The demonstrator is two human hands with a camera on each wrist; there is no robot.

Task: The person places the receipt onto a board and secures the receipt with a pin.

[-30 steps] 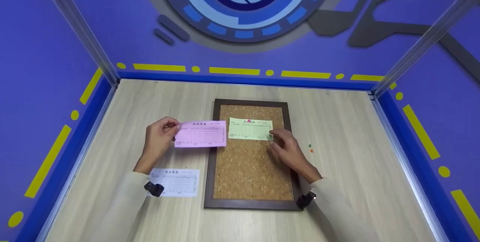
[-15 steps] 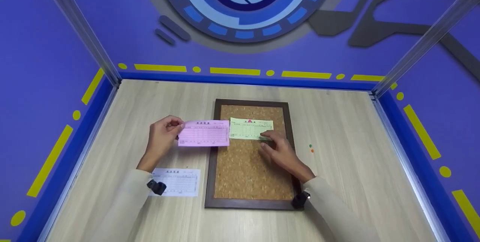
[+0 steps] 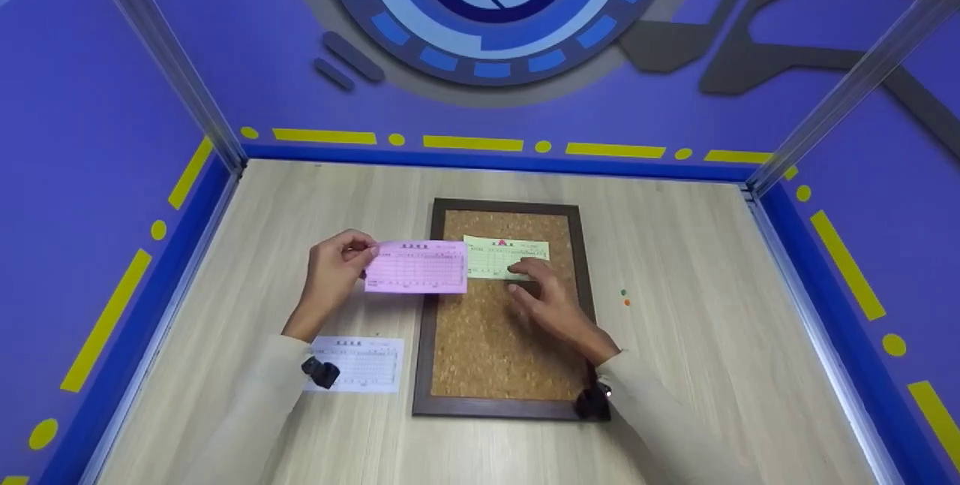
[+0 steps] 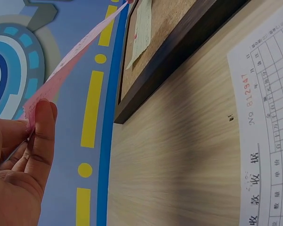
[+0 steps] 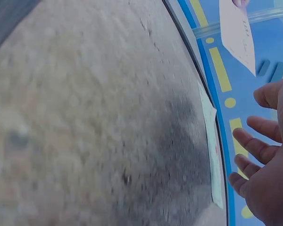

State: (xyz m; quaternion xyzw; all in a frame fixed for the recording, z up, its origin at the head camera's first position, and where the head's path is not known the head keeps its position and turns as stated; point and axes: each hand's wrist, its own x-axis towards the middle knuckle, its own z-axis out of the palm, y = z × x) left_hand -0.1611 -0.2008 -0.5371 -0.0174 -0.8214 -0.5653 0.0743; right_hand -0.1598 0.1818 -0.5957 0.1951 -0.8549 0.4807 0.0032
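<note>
My left hand pinches the left edge of a pink receipt slip between thumb and fingers. The slip is raised, its right end overlapping the cork board's frame and a green slip in the head view. That green receipt slip lies on the upper part of the cork board, with a pink pushpin at its top edge. My right hand hovers over the board near the green slip's lower right corner. In the right wrist view its fingers are spread and loosely bent, holding nothing.
A white receipt slip lies on the wooden table left of the board, partly under the left wrist. Right of the board lie a small green piece and a small orange piece. Blue panels enclose the table.
My left hand has carried the pink slip a little to the right, onto the green slip's edge in this view. My right hand has moved left over the board.
</note>
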